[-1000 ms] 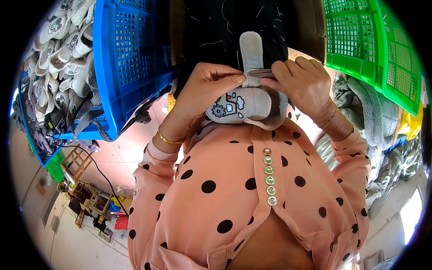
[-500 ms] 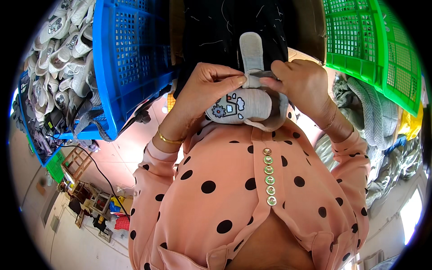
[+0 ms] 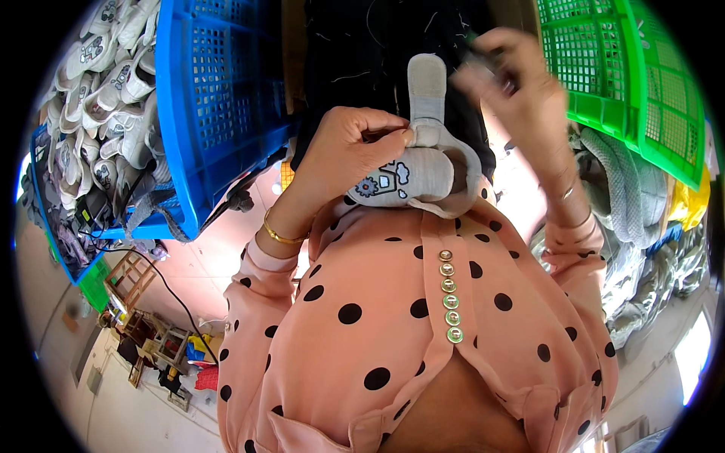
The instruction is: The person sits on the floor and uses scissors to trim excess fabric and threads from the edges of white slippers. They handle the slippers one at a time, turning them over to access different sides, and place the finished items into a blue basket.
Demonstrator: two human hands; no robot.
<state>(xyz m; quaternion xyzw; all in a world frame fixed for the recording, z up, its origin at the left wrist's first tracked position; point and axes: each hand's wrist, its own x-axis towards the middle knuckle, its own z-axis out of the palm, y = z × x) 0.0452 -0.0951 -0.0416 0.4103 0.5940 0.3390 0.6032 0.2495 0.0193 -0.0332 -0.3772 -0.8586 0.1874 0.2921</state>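
Observation:
A small light-grey child's shoe (image 3: 431, 167) with a cartoon vehicle patch lies on its side against my front. Its long strap (image 3: 427, 79) stands up, pointing away from me. My left hand (image 3: 349, 147) pinches the shoe at the base of the strap, thumb and forefinger pressed together. Off to the right of the strap, my right hand (image 3: 525, 94) is raised and smeared by motion. Its fingers are closed round a small dark tool (image 3: 504, 74), whose exact kind is too blurred to tell.
A blue plastic crate (image 3: 226, 98) stands at the left, beside a heap of similar grey shoes (image 3: 113, 98). On the right is a green crate (image 3: 596, 60), with grey knitted fabric (image 3: 623, 181) below it. Dark trousers with loose threads (image 3: 347, 60) lie beneath the strap.
My right hand has pulled away from the strap, up and to the right, carrying the metal tool that was at the strap's base. My left hand keeps its pinch on the shoe.

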